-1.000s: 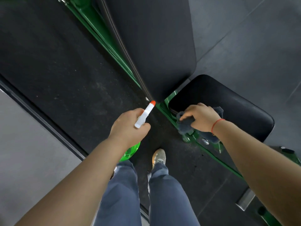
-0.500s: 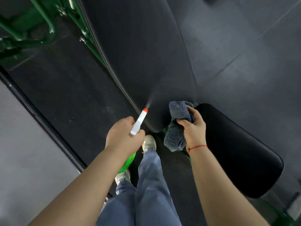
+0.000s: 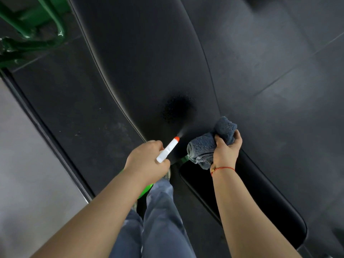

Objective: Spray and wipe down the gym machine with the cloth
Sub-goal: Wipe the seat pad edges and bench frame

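My left hand (image 3: 147,162) grips a green spray bottle (image 3: 168,149) with a white nozzle and orange tip, aimed up at the machine's long black back pad (image 3: 141,62). A fine mist leaves the tip, and a dark wet patch (image 3: 176,108) with droplets shows on the pad's lower part. To the right, my right hand (image 3: 226,151) holds a bunched grey-blue cloth (image 3: 208,144) just off the pad's lower right edge. Below it lies the black seat pad (image 3: 260,202). The bottle's green body is mostly hidden under my left hand.
Green frame tubing (image 3: 31,32) of the machine stands at the top left. Dark rubber floor tiles (image 3: 279,81) spread to the right, and a pale floor strip (image 3: 24,164) runs along the left. My legs in blue trousers (image 3: 158,220) stand between the pads and that strip.
The view has tilted up along the back pad. A dark wet patch has appeared on the pad. My right hand has lifted the cloth from the frame by the seat up beside the pad.
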Demonstrator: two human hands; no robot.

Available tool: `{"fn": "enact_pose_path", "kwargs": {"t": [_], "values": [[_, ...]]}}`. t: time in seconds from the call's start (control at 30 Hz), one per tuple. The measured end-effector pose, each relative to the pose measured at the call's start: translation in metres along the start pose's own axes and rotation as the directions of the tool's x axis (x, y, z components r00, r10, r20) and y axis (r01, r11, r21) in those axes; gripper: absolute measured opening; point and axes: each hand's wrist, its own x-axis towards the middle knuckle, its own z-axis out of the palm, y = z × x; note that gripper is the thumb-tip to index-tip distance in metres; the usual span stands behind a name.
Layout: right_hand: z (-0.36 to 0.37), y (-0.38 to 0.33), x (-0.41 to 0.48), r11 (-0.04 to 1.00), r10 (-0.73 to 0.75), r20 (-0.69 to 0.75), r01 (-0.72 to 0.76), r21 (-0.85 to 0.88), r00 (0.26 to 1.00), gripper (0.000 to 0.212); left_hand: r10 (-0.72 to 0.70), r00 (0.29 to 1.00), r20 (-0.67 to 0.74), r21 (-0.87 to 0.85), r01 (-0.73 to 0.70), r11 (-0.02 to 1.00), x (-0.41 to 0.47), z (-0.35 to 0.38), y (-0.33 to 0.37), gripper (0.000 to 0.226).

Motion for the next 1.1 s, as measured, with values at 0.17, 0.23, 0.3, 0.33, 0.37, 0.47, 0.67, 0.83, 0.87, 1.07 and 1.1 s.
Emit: {"fn": "enact_pose_path", "kwargs": {"t": [0.17, 0.23, 0.3, 0.33, 0.37, 0.47, 0.67, 0.83, 0.87, 1.07, 1.1], "values": [[0.005, 0.003, 0.018, 0.995, 0.068, -0.083, -0.073, -0.063, 0.994, 0.092, -0.032, 0.999, -0.020, 0.031, 0.032, 0.999, 0.007, 0.003, 0.005, 0.027], [0.008, 0.004, 0.026, 0.992, 0.099, -0.144, -0.109, -0.069, 0.985, 0.095, -0.030, 0.999, -0.023, 0.023, 0.031, 0.999, 0.009, 0.002, 0.003, 0.026], [0.014, 0.002, 0.037, 0.980, 0.165, -0.185, -0.182, -0.079, 0.969, 0.094, -0.016, 1.000, -0.011, 0.016, 0.016, 1.000, 0.011, -0.001, 0.001, 0.024], [0.018, 0.000, 0.043, 0.970, 0.197, -0.203, -0.220, -0.100, 0.959, 0.093, -0.008, 1.000, -0.005, 0.016, 0.008, 1.000, 0.011, -0.003, -0.001, 0.022], [0.025, -0.001, 0.049, 0.960, 0.219, -0.217, -0.250, -0.127, 0.951, 0.092, -0.007, 1.000, -0.008, 0.012, 0.007, 1.000, 0.013, -0.005, -0.002, 0.020], [0.049, 0.000, 0.063, 0.949, 0.225, -0.201, -0.262, -0.177, 0.953, 0.087, -0.037, 0.996, -0.082, -0.040, 0.033, 0.999, 0.016, -0.012, -0.009, 0.019], [0.096, -0.003, 0.045, 0.871, 0.005, -0.087, -0.047, -0.489, 0.996, 0.079, -0.066, 0.987, -0.148, -0.105, 0.051, 0.993, 0.023, -0.020, -0.016, 0.010], [0.100, 0.012, 0.008, 0.847, -0.291, 0.266, 0.377, -0.375, 0.919, 0.078, -0.089, 0.984, -0.153, -0.182, 0.060, 0.982, 0.031, -0.019, -0.011, 0.012], [0.097, 0.013, 0.007, 0.866, -0.294, 0.297, 0.384, -0.319, 0.909, 0.077, -0.089, 0.984, -0.152, -0.192, 0.059, 0.980, 0.033, -0.019, -0.009, 0.012], [0.107, -0.018, -0.004, 0.813, -0.505, 0.188, 0.538, -0.225, 0.842, 0.073, -0.102, 0.984, -0.145, -0.225, 0.068, 0.972, 0.041, -0.020, -0.002, 0.012], [0.116, -0.023, -0.003, 0.751, -0.569, 0.210, 0.606, -0.262, 0.795, 0.073, -0.105, 0.984, -0.146, -0.224, 0.070, 0.972, 0.042, -0.020, -0.002, 0.012]]}}
